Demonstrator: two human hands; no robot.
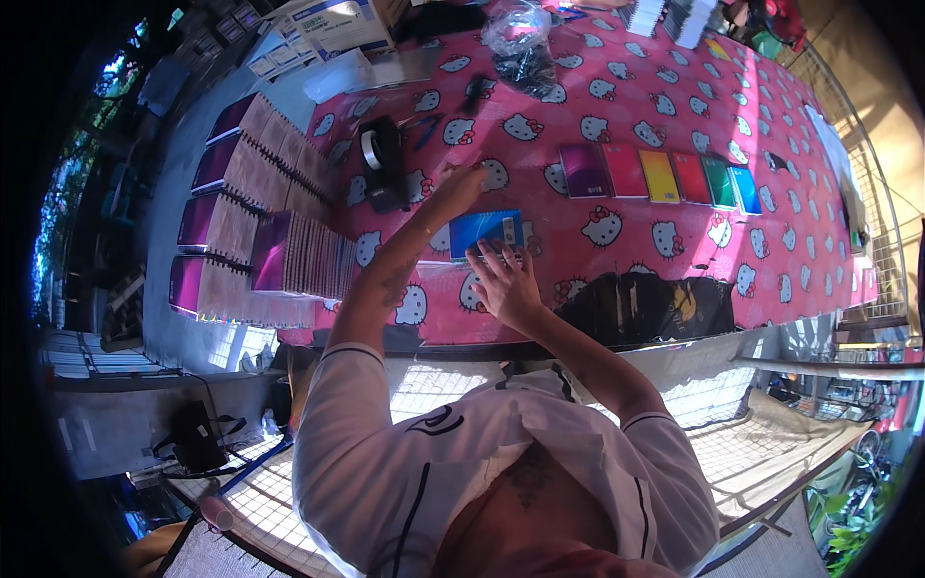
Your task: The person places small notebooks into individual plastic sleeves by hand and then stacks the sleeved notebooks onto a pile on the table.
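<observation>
A blue spiral notebook [472, 230] lies on the table in front of me, with what looks like clear plastic film showing beside its lower left. Spread flat, the fingers of my right hand [507, 286] rest on the notebook's lower right part. My left hand [461, 190] is beyond the notebook, held over the pink cloth with its fingers drawn together; anything between them is too small to make out. To the left of that hand stands a black tape dispenser [388, 183] with a roll of tape [370, 150]. Blue-handled pliers or scissors [421, 128] lie just past the dispenser.
Stacks of purple spiral notebooks [217, 217] stand along the left. A row of colored notebooks [660, 177] lies right of center. A black bag [646, 306] sits at the near edge. Clear plastic bags [520, 43] and cardboard boxes [337, 24] are at the back.
</observation>
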